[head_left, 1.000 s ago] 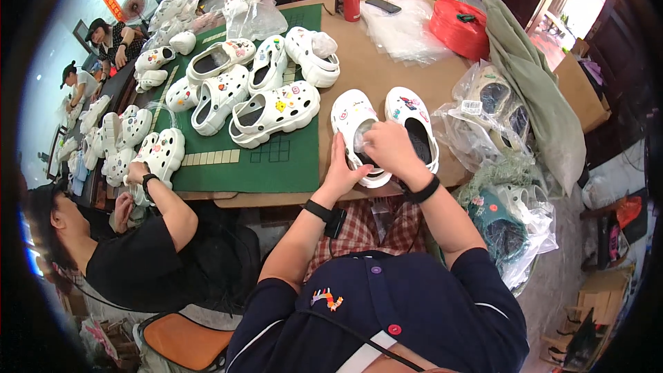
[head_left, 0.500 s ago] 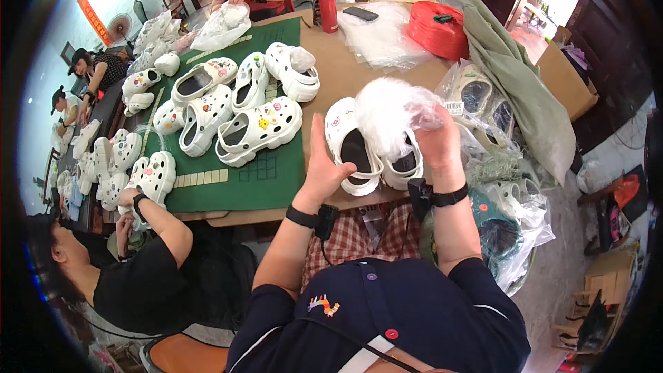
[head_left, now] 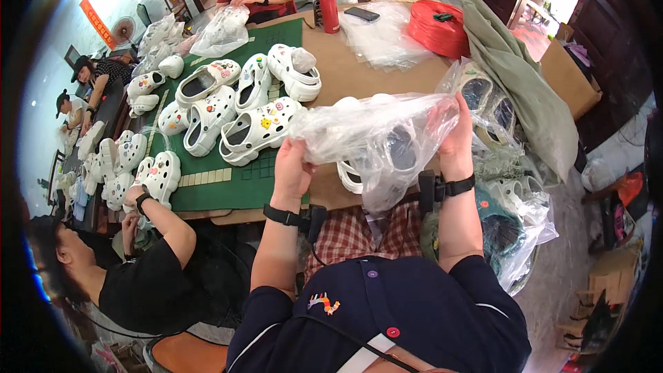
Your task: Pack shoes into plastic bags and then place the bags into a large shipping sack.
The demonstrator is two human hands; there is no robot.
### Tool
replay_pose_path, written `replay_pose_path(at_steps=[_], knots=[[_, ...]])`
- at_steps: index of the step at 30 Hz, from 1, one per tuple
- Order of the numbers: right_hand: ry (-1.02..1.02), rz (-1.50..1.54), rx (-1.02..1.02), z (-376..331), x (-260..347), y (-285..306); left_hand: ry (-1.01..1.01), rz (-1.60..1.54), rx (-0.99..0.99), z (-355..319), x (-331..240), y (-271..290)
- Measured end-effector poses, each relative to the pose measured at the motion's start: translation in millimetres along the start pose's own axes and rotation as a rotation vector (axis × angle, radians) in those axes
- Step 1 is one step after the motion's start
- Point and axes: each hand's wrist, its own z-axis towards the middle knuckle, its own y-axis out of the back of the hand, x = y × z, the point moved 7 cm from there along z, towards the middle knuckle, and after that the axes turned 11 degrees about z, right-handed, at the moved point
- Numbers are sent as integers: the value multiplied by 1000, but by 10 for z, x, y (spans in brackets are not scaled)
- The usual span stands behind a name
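Clear plastic bag (head_left: 376, 141) stretched between left hand (head_left: 293, 166) and right hand (head_left: 456, 141), both clenched on its edges, above white clogs (head_left: 362, 173).

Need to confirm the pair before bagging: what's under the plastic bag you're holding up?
Under the bag, a pair of white clogs shows through the film on the brown table. Left hand and right hand hold the bag; its folds blur the clogs' details.

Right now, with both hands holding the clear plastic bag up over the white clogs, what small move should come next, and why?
Probably lower the plastic bag toward the pair of white clogs and spread its mouth. The left hand and right hand grip it at opposite ends, stretched above the table, and the clogs lie directly beneath, seen through the film and seemingly not yet inside it.
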Motion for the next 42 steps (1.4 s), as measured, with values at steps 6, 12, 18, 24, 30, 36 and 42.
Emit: replay_pose_path(at_steps=[6,12,18,24,30,36,42], knots=[[-166,146,187,173,115,89,-38,-291,-117,25,-185,79],[93,89,92,56,62,-39,-153,-390,-53,107,-240,-1],[67,60,96,-45,-182,-85,-837,1044,-213,-222,-483,-667],[-25,-43,43,-182,-245,-196,-889,1515,-434,165,-727,-905],[-40,-85,45,-316,-204,-325,-844,1274,-383,994,-691,-426],[542,-619,-28,-239,185,-288,-493,399,-263,839,-699,-388],[439,-1200,110,-168,-186,-233,-558,1091,-338,355,-855,-547]])
